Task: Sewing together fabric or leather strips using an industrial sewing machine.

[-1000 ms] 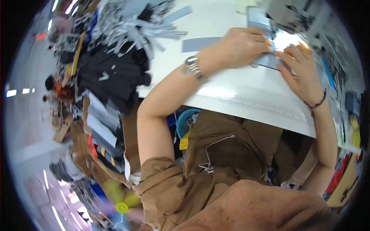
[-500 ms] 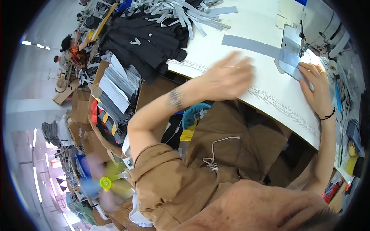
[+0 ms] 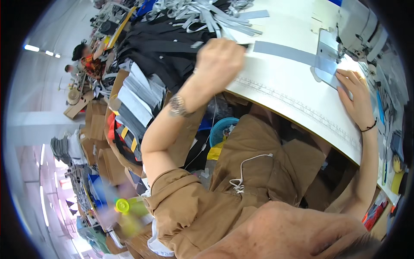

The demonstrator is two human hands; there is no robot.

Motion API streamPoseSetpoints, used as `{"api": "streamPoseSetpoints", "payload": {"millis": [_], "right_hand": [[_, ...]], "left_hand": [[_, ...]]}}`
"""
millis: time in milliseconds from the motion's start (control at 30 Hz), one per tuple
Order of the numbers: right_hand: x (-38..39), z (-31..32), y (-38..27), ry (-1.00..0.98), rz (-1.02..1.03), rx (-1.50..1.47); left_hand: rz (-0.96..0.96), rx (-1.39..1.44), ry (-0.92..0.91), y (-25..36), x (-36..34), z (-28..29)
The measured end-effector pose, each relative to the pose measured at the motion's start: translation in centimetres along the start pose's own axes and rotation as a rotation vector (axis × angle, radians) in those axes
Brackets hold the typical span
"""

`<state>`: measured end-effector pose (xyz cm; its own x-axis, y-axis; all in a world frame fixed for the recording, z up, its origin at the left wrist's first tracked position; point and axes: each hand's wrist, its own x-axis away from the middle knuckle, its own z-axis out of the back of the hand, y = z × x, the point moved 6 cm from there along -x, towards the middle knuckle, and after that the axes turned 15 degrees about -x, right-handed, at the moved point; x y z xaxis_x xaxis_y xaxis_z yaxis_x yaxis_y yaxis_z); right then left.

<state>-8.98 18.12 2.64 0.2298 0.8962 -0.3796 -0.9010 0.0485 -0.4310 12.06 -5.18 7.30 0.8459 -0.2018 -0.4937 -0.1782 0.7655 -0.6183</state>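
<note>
Had grey strip (image 3: 282,52) laid to sewing machine (image 3: 357,28), keeping right hand (image 3: 354,90) spread there; held left hand (image 3: 221,64) apart by still-heaped black cloth (image 3: 151,46), with grip unclear.

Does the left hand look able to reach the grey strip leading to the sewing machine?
Likely yes: the left hand is close to the grey strip, whose left end lies uncovered.

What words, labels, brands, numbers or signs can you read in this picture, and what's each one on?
None that I can read out clearly.
Ruler marks along the near edge of the white table: too small to read.
Blue marks on the white cloth at the lower left: too blurred to read.
Sewing machine: no lettering I can make out.
Grey strip: none shows.
</note>
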Motion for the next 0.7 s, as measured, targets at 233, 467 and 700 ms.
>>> {"api": "streamPoseSetpoints", "payload": {"millis": [233,467,700], "right_hand": [[-0.4,-0.6,0.5,0.079,0.067,-0.023],[0.0,-0.5,0.6,0.083,-0.009,-0.049],[0.1,-0.9,0.4,0.107,-0.019,0.015]], "left_hand": [[-0.205,0.464,0.089,11.5,-7.9,-1.8],[-0.185,0.337,0.471,9.8,-13.7,-2.8],[-0.247,0.521,0.180,12.9,-12.9,-4.8]]}}
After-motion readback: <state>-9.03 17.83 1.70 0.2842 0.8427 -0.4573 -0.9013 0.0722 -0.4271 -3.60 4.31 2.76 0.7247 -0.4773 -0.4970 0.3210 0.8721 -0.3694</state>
